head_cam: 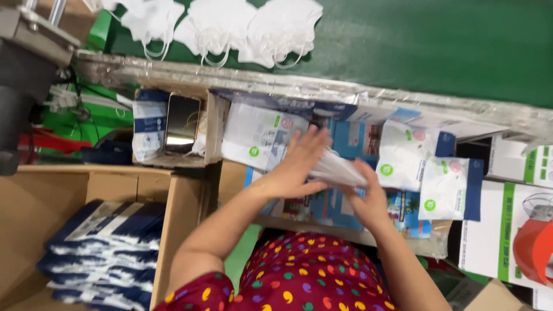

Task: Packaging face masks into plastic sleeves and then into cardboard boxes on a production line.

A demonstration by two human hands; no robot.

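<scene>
White folded mask (340, 169) sits pressed between the left hand (294, 167) and right hand (368, 198), fingers flat on it, above the packet-covered table (322, 222). Loose grip like that, I reckon it could slide off among the packets (259, 135).

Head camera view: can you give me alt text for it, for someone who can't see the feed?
Seen from above, a person's left hand and right hand press a thin stack of folded white masks between them over a cluttered work surface. Packaged masks lie around it, loose white masks sit on a green belt, and a cardboard box at left holds navy-and-white packets.
</scene>
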